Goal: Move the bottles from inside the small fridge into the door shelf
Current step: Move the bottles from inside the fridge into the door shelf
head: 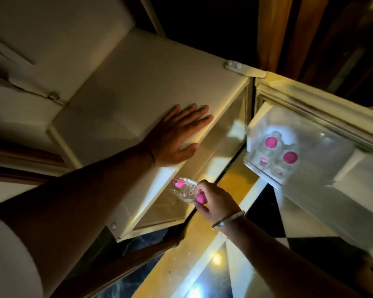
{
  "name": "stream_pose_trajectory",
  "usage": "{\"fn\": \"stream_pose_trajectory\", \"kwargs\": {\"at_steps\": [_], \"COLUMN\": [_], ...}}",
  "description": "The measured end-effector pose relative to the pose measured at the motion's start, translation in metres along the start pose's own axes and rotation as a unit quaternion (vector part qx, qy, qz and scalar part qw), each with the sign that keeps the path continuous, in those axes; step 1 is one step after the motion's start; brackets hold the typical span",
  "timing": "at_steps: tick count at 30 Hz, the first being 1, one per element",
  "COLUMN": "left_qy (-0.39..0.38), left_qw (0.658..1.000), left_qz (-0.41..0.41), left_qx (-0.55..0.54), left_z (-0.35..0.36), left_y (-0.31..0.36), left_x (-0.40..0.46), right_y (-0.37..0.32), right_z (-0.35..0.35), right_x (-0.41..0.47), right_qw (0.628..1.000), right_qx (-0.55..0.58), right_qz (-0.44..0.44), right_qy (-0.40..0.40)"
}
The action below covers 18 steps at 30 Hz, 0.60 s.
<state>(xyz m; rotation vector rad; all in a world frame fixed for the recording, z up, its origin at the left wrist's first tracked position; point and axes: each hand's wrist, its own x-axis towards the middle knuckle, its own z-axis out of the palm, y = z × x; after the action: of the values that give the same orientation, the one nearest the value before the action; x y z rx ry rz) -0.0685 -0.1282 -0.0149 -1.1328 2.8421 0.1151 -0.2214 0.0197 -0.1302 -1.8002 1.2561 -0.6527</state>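
Observation:
I look down on a small white fridge (138, 82) with its door swung open to the right. My left hand (177, 136) lies flat, fingers spread, on the fridge's top near its front edge. My right hand (213, 203) grips a clear plastic bottle (183, 188) by its pink cap, at the mouth of the fridge opening; the bottle lies tilted, its base pointing into the fridge. The door shelf (336, 175) holds two upright clear bottles with pink caps (271, 142), (290, 157). The fridge's inside is mostly hidden.
The open door (310, 97) stands at the right, hinged at the top corner. Below lies a floor of yellow, white and black tiles (235, 183). Dark wooden furniture edges show at the left and bottom. The room is dim.

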Motion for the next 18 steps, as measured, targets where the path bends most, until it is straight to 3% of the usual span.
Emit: {"fn": "stream_pose_trajectory", "kwargs": {"at_steps": [5, 9, 14, 18], "left_qy": [-0.004, -0.008, 0.002, -0.002], "left_qw": [1.000, 1.000, 1.000, 1.000], "left_qz": [0.001, 0.003, 0.007, 0.002], "left_qx": [0.013, 0.011, 0.005, 0.004], "left_z": [-0.001, -0.003, -0.002, -0.002], "left_y": [0.002, 0.005, 0.003, 0.003], "left_x": [-0.001, 0.000, 0.000, 0.000], "right_y": [-0.007, 0.005, 0.017, 0.023], "right_z": [-0.049, -0.081, -0.101, -0.106], "right_x": [-0.058, -0.098, -0.147, -0.146], "right_qw": [0.985, 0.925, 0.865, 0.802], "right_qx": [0.026, 0.033, 0.051, 0.141], "right_qz": [0.154, 0.359, 0.431, 0.449], "right_qy": [0.070, 0.123, 0.254, 0.367]}}
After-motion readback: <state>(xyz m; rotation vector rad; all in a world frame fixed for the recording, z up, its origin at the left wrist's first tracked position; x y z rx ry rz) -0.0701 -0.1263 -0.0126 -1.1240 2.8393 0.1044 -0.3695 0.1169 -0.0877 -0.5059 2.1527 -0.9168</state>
